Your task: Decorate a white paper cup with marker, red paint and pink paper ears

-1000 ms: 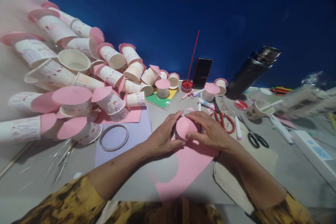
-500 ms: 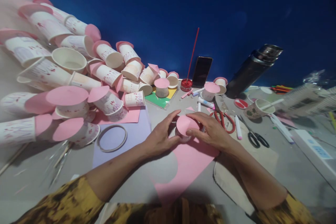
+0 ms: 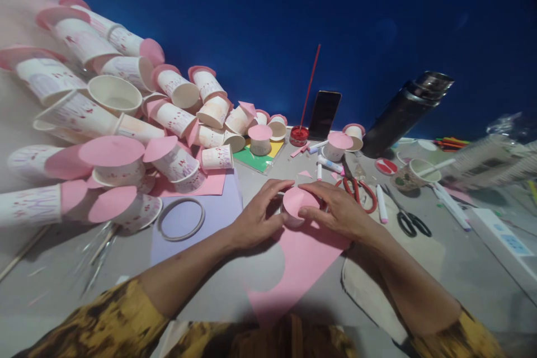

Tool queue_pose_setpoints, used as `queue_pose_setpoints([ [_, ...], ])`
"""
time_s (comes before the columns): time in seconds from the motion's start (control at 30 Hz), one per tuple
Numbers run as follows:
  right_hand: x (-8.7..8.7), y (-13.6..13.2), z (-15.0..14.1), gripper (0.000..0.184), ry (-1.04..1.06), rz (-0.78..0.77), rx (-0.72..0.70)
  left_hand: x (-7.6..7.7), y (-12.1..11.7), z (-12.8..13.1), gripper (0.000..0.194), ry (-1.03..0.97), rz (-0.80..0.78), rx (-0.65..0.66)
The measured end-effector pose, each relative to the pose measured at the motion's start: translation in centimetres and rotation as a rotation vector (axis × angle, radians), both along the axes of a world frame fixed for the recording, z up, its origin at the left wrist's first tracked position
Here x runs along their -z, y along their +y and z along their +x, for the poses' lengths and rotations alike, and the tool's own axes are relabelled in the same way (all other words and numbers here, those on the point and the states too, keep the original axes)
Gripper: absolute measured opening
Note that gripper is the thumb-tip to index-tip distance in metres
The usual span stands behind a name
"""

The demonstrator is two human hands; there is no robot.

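Between my hands, in the middle of the table, a small paper cup [image 3: 293,221] stands upright with a pink paper disc [image 3: 299,200] on its top. The fingers of my left hand [image 3: 263,213] curve round the cup's left side. From the right, my right hand [image 3: 339,208] curls about the disc's edge, its thumb on the pink paper. Much of the cup is hidden by the disc and my fingers. Under my hands lies a cut pink paper sheet [image 3: 310,260] with a round cut-out along its left edge.
Paper cups with pink discs [image 3: 111,151] are heaped on the left. A grey ring [image 3: 201,221] rests on lilac paper [image 3: 226,212]. Red-handled scissors [image 3: 369,198], black-handled scissors [image 3: 413,225], a marker [image 3: 381,204], a phone [image 3: 325,116] and a black flask [image 3: 403,117] are to the right and back.
My left fingers have drawn down slightly and closer round the cup. The disc has shifted very little, and the whole view has moved slightly.
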State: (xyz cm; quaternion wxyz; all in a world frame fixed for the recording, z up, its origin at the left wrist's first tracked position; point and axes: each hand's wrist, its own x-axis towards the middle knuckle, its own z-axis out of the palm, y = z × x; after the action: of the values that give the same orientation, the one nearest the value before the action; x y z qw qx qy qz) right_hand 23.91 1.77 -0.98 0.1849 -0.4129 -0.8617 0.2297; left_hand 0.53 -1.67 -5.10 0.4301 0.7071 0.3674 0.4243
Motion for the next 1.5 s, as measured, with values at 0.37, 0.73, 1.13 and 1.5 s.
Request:
queue_pose_setpoints([
  [0.37,0.3,0.4,0.3,0.04,0.074,0.017,-0.04,0.0,0.3,0.3,0.046,0.026,-0.003,-0.083],
  [0.73,0.4,0.6,0.3,0.042,0.035,-0.028,-0.09,0.0,0.1,0.1,0.041,0.105,0.127,-0.097],
  [1.13,-0.8,0.1,0.0,0.038,-0.013,-0.129,-0.118,0.0,0.2,0.0,0.041,0.121,0.143,-0.096],
  [1.5,-0.3,1.0,1.8,0.1,-0.164,-0.229,0.0,-0.8,0.0,0.4,0.086,0.14,-0.045,-0.131],
])
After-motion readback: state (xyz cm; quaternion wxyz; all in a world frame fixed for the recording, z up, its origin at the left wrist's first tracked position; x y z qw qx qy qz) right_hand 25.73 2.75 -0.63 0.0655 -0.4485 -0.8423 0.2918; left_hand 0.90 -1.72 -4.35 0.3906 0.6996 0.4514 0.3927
